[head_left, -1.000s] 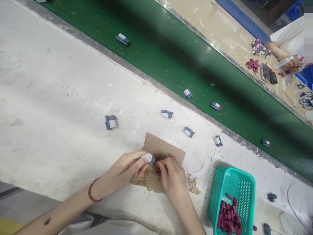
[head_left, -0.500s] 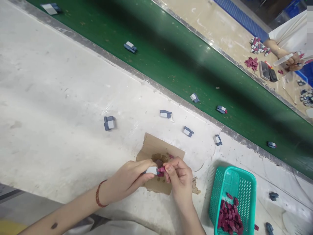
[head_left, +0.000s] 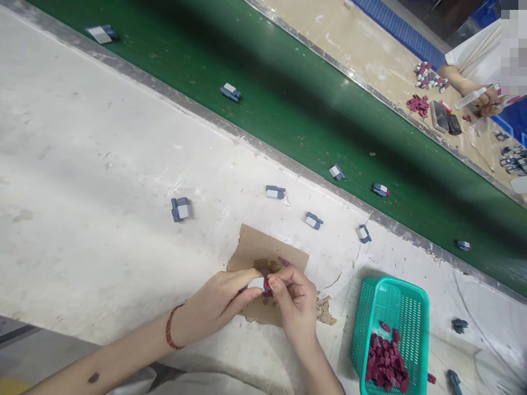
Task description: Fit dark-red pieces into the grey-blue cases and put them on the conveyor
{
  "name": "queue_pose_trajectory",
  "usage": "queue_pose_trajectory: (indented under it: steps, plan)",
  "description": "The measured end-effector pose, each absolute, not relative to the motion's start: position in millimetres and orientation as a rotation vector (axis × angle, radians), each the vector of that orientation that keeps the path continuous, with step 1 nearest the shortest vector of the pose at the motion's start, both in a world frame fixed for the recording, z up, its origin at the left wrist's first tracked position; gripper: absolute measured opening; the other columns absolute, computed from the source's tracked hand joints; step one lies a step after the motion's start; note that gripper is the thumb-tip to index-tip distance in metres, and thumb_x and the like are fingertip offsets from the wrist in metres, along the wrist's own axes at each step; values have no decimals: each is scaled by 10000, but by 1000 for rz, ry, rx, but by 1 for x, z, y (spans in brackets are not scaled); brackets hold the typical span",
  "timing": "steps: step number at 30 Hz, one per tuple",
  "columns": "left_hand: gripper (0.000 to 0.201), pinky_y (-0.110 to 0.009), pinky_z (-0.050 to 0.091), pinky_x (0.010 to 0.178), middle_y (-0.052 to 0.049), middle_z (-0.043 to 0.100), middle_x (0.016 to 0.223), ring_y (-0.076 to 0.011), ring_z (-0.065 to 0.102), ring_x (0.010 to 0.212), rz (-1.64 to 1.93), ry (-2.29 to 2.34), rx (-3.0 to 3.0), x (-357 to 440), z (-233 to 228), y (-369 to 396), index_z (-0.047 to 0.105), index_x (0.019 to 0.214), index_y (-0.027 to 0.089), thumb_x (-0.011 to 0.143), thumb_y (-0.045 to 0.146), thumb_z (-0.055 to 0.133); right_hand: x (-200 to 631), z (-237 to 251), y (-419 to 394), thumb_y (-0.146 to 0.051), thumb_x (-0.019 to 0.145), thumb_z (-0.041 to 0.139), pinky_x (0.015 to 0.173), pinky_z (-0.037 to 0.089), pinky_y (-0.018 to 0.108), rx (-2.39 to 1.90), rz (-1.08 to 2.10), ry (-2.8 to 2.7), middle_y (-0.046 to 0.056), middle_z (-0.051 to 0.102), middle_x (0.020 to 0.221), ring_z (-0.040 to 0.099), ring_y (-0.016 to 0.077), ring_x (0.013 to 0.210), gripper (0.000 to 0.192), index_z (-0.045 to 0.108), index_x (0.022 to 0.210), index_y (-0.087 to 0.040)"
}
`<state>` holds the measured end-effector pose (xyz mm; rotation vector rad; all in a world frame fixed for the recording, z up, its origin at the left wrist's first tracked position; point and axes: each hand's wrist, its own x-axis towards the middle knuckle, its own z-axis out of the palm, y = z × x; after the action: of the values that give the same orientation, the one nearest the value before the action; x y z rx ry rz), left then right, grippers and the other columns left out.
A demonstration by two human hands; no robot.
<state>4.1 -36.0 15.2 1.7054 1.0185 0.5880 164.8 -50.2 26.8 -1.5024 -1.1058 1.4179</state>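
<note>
My left hand is pinching the grey-white block; my right hand, lifted off the cardboard, is now pressing the red piece against it.

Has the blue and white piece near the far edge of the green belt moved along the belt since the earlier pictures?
Yes. That piece has travelled rightwards along the belt: judged against the resting piece on the table, it has drawn further off.
</note>
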Motion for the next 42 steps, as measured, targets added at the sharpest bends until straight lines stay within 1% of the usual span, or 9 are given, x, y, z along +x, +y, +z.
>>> queue_pose_trajectory:
  steps: [9,15,18,21,24,28,33,37,42]
  plan:
    - [311,-236,320,488,49,371,573,-125,368,506,357,915,1527,16,38,-17,325,658,217,943,334,286,185,28,-54,-277,1042,242,495,326,269,-1384,633,-1996,-8,491,585,442,139,519,429,467,681,-217]
    - [349,-242,413,578,-9,598,662,-162,561,612,226,705,1734,31,48,11,504,705,194,954,366,329,200,38,-63,-279,1036,280,547,383,275,-1489,602,-1888,13,561,662,526,162,603,374,538,774,-206]
    - [341,-265,468,718,-35,716,847,-212,646,802,242,646,1850,44,55,44,656,892,203,953,416,397,228,52,-75,-265,1020,326,641,445,283,-1646,620,-1753,41,651,784,609,180,730,317,613,900,-204]
    - [381,-311,471,813,-57,714,1099,-258,633,970,417,763,1996,63,54,92,677,1076,207,947,453,416,275,64,-99,-254,982,409,705,466,308,-1955,419,-1522,50,675,838,628,202,803,248,640,898,-223]
    - [342,-353,451,884,-72,697,1089,-259,603,962,557,966,2161,86,41,142,660,1091,146,920,393,497,325,61,-129,-297,916,476,800,466,390,-2287,285,-1476,88,682,947,615,268,921,195,657,929,-225]
    - [274,-384,367,1017,-40,662,1078,-248,521,1090,607,999,2262,115,17,183,620,1084,109,902,267,489,363,41,-156,-271,855,463,802,469,442,-2474,308,-1453,105,684,924,615,300,898,210,664,890,-224]
    - [346,-403,273,1100,-69,565,1324,-256,391,1265,578,770,2442,159,7,184,582,1204,108,874,206,545,365,34,-160,-366,862,499,786,478,451,-2432,379,-1306,106,691,852,624,299,848,218,656,816,-222]
    - [396,-392,365,1021,-109,561,1359,-285,470,1191,392,437,2610,199,6,170,615,1227,156,835,212,642,354,48,-155,-476,856,556,757,515,399,-2250,600,-1006,95,716,903,663,268,842,296,664,918,-207]
    - [325,-406,403,962,-153,560,1315,-302,477,1159,348,463,2674,224,-1,163,609,1219,124,916,150,493,336,56,-147,-500,800,668,614,511,314,-2065,680,-782,46,692,752,628,200,653,328,698,920,-196]
